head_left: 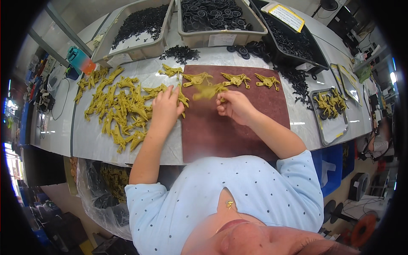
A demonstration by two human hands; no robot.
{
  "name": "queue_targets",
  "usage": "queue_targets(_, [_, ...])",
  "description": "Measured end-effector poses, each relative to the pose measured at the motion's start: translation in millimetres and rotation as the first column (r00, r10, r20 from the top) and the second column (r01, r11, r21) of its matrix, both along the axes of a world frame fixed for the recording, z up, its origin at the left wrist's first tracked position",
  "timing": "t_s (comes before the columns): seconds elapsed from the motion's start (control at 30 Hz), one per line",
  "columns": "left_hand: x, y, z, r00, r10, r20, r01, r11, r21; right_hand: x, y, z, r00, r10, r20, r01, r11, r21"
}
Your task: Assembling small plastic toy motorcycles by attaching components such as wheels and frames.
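Observation:
My left hand [165,110] is at the right edge of a heap of yellow-green plastic parts [117,104], its fingers bent around one part [183,98] by the mat's left edge. Over the dark red mat [238,127], my right hand [236,106] pinches another yellow-green plastic part [207,91], smeared by motion. Along the mat's far side lie three like parts in a row: a left one [197,79], a middle one [236,79] and a right one [267,81]. One more loose part [171,71] rests just beyond the mat's far left corner.
Two grey bins [140,52] [221,35] and a black bin [316,63] of small black parts line the back. Black pieces [180,54] and black wheels [243,52] lie before them. A metal tray [333,135] holds yellow-green assemblies at right; a blue-orange bottle [80,60] stands left.

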State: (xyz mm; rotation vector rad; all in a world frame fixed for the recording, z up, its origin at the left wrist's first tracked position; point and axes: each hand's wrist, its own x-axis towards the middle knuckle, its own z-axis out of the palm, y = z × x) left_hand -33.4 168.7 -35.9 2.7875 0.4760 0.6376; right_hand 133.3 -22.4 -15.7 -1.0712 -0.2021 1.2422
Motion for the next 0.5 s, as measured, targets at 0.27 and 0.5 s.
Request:
queue_targets(0.27, [-1,-19,3,0.955,0.206,-0.213,-0.18,0.974,0.137,3,17,-9,0.918,0.306,0.253,-0.173,0.882,-0.438])
queue_targets(0.5, [6,-12,-6,0.963,0.206,-0.173,-0.21,0.978,-0.003,6,19,-6,0.912,0.333,0.238,-0.219,0.889,-0.403])
